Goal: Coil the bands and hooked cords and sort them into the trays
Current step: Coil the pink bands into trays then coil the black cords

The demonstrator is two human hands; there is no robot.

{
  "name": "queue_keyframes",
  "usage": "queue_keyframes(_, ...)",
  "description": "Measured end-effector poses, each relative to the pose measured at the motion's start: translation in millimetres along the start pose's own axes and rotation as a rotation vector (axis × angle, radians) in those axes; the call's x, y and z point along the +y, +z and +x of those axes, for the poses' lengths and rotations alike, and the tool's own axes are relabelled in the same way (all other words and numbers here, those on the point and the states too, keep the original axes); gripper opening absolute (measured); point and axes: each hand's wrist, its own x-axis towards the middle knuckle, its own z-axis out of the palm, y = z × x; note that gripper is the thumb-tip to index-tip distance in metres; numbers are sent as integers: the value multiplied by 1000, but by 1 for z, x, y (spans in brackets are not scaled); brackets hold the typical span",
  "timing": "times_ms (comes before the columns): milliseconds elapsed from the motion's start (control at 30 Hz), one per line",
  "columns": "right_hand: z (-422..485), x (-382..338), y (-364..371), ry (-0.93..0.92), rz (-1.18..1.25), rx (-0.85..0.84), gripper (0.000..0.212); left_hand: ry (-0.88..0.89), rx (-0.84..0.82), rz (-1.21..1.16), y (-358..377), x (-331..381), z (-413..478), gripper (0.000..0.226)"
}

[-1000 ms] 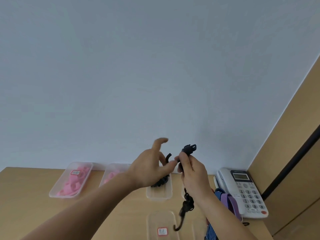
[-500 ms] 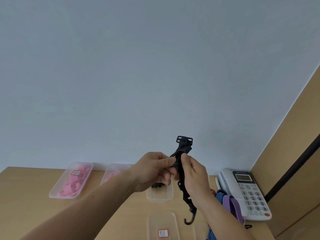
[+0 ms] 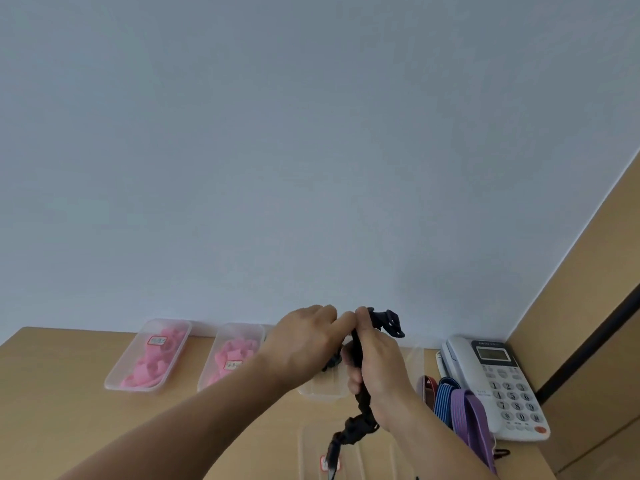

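1. Down and rightward has dropped the buckle end (image 3: 390,326) of the black braided hooked cord (image 3: 360,422), which stood above both hands half a second earlier. Its lower stretch now hangs bunched instead of straight.
2. A tan wood-grain counter (image 3: 62,407) meets a plain pale blue-grey wall (image 3: 311,150). On the right rises a tan wooden panel (image 3: 595,306) crossed by a dark strip.
3. Held in the air above the counter's middle, the cord runs roughly up and down. Its flat plastic buckle is tipped toward the white push-button telephone (image 3: 498,386), and its hook end (image 3: 332,459) points down over the near clear plastic tray (image 3: 381,455).
4. The left hand (image 3: 301,344) pinches the cord just below the buckle with thumb and forefinger. The right hand (image 3: 379,367) is curled round its middle.
5. The cord looks soft and knotty, crumpled into lumps below the right hand.
6. Two shallow clear plastic trays along the wall, the far-left one (image 3: 138,388) and its neighbour (image 3: 209,365), hold glossy pink bands. A third clear tray (image 3: 322,393) sits behind the hands.
7. Flat woven bands lie beside the telephone: a blue-and-white striped band (image 3: 445,398), a purple band (image 3: 467,420) and a dark red band (image 3: 427,386).
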Motion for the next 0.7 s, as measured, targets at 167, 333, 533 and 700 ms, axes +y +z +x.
queue_keyframes(167, 1, -3, -12, -59, 63, -13, 44, -597, -50, -651, -1, 1, -3, 29)
queue_keyframes(333, 3, 0, -15, -146, 102, -115, 40, -1100, -369, -1472, -18, -7, 10, 32)
queue_keyframes(533, 2, 6, -13, -130, -1, -134, 37, -912, -264, -1479, -17, -7, 4, 20)
queue_keyframes(700, 4, 8, -3, -13, -34, -66, 44, -695, -93, -776, -5, -6, 0, 14)
